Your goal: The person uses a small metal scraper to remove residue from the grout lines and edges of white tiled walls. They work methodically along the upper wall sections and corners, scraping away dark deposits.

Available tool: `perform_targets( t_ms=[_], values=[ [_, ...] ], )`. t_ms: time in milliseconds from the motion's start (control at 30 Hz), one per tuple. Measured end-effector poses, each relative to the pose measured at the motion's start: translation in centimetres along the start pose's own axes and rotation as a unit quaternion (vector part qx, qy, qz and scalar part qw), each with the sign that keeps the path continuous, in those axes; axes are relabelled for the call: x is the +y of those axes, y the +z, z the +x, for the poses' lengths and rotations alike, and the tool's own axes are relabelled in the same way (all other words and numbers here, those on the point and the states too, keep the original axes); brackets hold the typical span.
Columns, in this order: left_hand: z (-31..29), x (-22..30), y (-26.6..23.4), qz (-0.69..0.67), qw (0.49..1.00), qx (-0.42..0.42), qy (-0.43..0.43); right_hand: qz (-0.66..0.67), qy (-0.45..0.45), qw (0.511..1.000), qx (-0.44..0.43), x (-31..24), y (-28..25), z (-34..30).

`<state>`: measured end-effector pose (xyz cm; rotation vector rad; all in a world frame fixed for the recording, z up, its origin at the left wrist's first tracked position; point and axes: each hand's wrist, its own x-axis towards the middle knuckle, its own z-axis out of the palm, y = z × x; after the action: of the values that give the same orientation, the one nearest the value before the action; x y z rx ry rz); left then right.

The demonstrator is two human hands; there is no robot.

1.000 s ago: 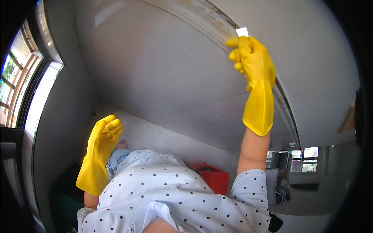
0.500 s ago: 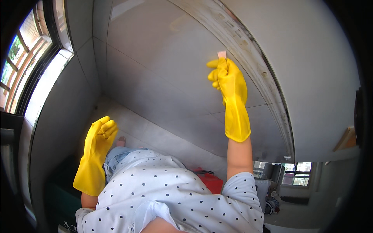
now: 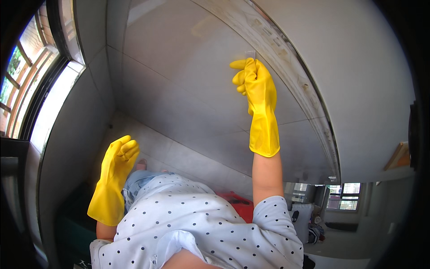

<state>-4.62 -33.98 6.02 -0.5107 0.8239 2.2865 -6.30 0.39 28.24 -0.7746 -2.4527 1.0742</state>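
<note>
My right hand [image 3: 257, 83], in a yellow rubber glove, is raised to the grey tiled wall [image 3: 188, 85]. It pinches a small thin flat blade-like piece [image 3: 251, 54], whose end shows just above the fingers near a pale, stained strip [image 3: 286, 58] on the wall. What the piece is made of cannot be made out. My left hand [image 3: 120, 154], also in a yellow rubber glove, hangs low beside my body. Its fingers curl loosely, with nothing visible in them; the thumb is mostly hidden.
A window [image 3: 33, 76] with bars is at the left. The grey floor [image 3: 156, 143] runs along the foot of the wall. Something red [image 3: 239, 206] lies beside my right side. A small wooden piece [image 3: 397, 157] shows at the far right, above another window [image 3: 344, 196].
My right hand has shifted slightly up and left along the wall with the flat piece, which looked pinkish before and looks grey now. My left hand has barely moved.
</note>
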Motion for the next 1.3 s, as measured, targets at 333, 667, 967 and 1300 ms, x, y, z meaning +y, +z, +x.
perform_targets(
  t_ms=[333, 667, 967, 1300],
  values=[
    [-1.2, -2.2, 3.2, 0.172, 0.966, -0.182, -0.067, 0.206, -0.055, 0.974, -0.080, 4.3, 1.2, 0.8],
    [-1.0, -13.3, -4.3, -0.079, 0.891, -0.276, -0.352, 0.154, -0.046, 0.979, -0.122, 7.3, 0.6, 0.1],
    [-6.1, -17.3, 2.1, 0.139, 0.978, -0.041, -0.153, 0.273, -0.039, 0.946, -0.171, 10.6, -0.5, -0.5],
    [2.4, -6.4, 16.2, 0.323, 0.926, -0.175, 0.086, 0.325, -0.017, 0.943, -0.070, 6.7, 3.0, -1.4]
  ],
)
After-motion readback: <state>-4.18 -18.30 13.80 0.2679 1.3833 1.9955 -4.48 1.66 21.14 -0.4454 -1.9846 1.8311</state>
